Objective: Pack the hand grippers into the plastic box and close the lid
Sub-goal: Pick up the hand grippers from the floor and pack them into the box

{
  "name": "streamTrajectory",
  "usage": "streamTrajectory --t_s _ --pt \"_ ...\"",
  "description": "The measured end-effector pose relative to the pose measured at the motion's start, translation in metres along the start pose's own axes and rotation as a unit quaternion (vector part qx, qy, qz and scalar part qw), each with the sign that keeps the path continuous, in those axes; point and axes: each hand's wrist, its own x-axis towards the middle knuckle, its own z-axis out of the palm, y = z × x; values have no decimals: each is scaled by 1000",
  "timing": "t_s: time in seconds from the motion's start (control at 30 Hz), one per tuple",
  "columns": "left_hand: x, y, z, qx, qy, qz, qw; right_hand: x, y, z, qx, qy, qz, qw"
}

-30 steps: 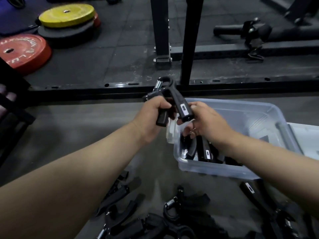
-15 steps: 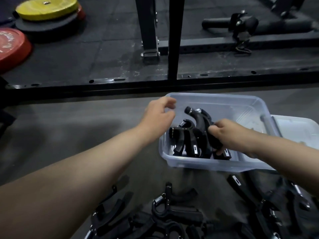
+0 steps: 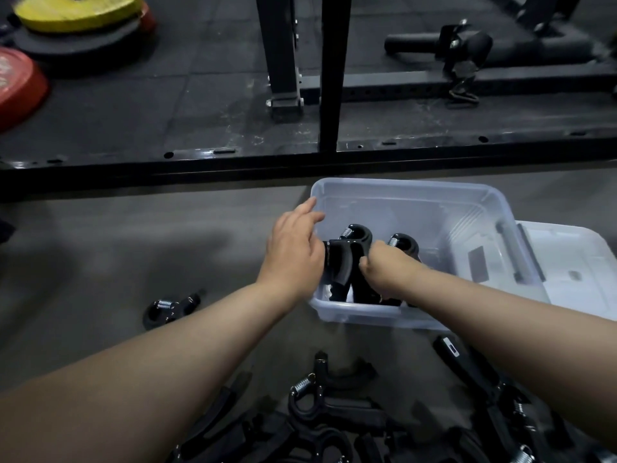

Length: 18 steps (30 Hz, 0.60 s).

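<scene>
Curved black grippers (image 3: 339, 262), translucent plastic box (image 3: 400, 210)

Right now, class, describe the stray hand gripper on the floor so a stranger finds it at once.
Start at the clear plastic box on the floor. Left of it, beyond the left forearm, lies a black hand gripper with a silver spring. It lies alone; the others are in the box or heaped nearer.

You're in a gym: a yellow weight plate (image 3: 76, 10) and a red weight plate (image 3: 16, 85) lie at the far left of the black rubber floor tiles (image 3: 150, 105), and steel rack uprights (image 3: 280, 51) stand ahead.
</scene>
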Motion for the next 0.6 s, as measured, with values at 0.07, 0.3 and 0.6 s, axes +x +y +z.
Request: streamTrajectory --t_s 0.07,0.3,0.6 --pt "0 0 0 -2 5 5 1000 -1 0 0 -70 8 -8 997" --pt "0 -1 2 -5 7 1 1000 1 5 3 -133 -15 -27 991" --pt "0 -2 3 -3 12 4 1000 8 9 7 -122 -20 -18 992"
